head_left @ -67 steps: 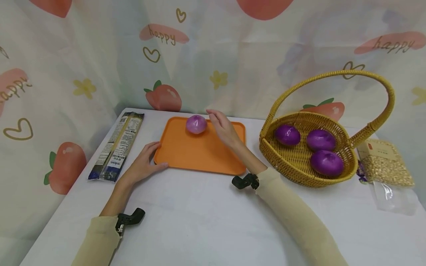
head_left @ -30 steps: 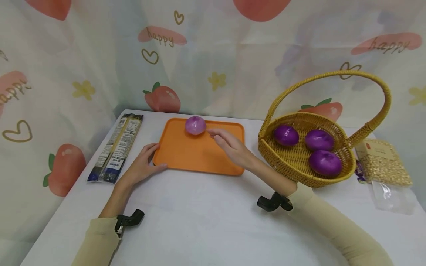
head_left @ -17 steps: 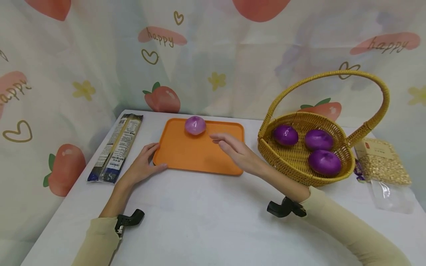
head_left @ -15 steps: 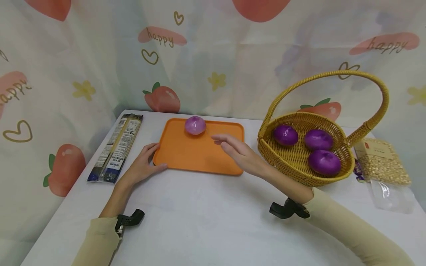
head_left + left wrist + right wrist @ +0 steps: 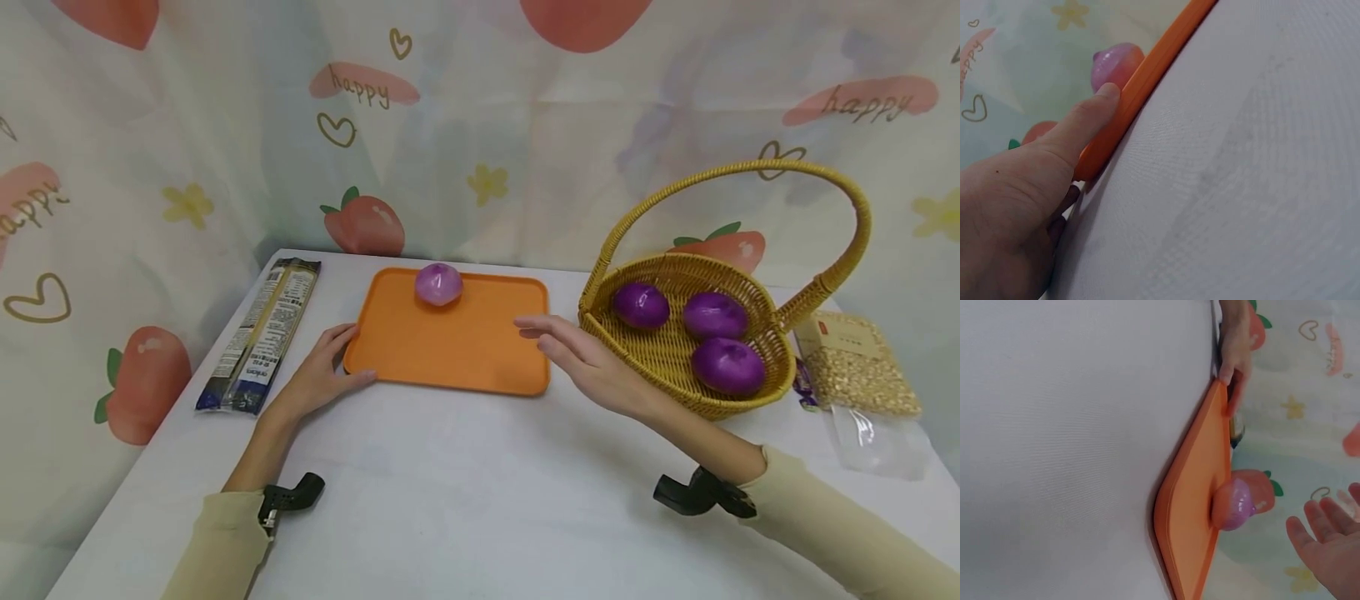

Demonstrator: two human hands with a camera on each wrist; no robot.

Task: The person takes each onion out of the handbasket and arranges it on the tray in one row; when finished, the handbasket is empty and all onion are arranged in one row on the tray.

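Note:
At the left front corner of the orange tray (image 5: 450, 367), my left hand (image 5: 318, 379) holds the edge, thumb on the front side and fingers along the left side. In the left wrist view the thumb presses the tray's rim (image 5: 1132, 103). A light purple onion (image 5: 438, 284) rests on the tray near its back edge. My right hand (image 5: 592, 367) hovers between the tray's right side and the basket, palm turned inward, fingers extended, holding nothing. The yellow wicker basket (image 5: 645, 367) contains a small dark purple onion (image 5: 641, 306), another onion (image 5: 715, 315) behind, and a third onion (image 5: 728, 367) in front.
A long flat printed packet (image 5: 262, 333) lies left of the tray. Right of the basket are a clear bag of pale grains (image 5: 862, 371) and a small purple wrapper (image 5: 804, 383). The basket's tall handle (image 5: 720, 171) arches up. A patterned curtain (image 5: 480, 125) hangs behind the white table (image 5: 450, 500).
My right hand has drawn back from beside the light purple onion and moved right and nearer, toward the basket. The left hand and the tray stay in place.

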